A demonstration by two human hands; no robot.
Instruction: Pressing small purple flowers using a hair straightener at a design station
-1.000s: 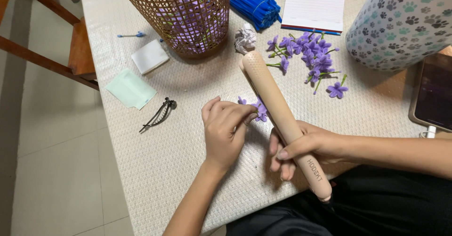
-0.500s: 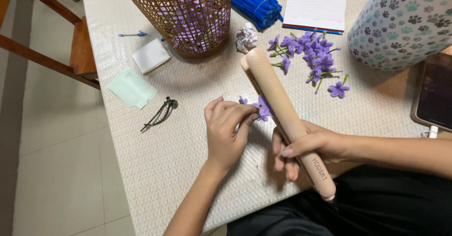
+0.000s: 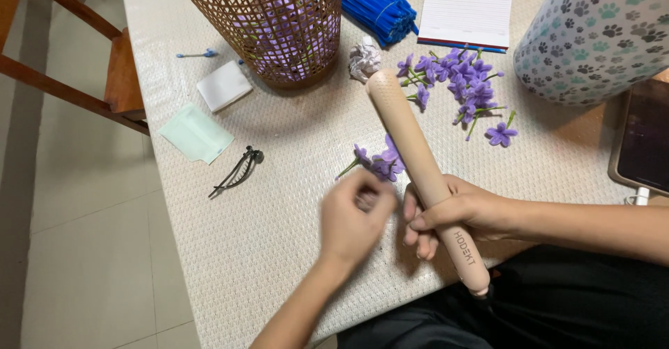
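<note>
At centre frame, the right hand (image 3: 463, 213) grips a long beige wooden roller (image 3: 418, 161), its axis running diagonally toward upper left. The blurred left hand (image 3: 352, 220) hovers loosely curled, empty, over the white textured desk (image 3: 279, 237) above pale floor tiles (image 3: 83, 265).

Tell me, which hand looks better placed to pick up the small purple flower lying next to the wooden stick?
Probably the left hand: it is free and close to the purple flower. The right hand is wrapped around the wooden stick.

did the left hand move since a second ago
Yes. The left hand has pulled back toward the person, away from the purple flower on the table that it covered earlier.
</note>
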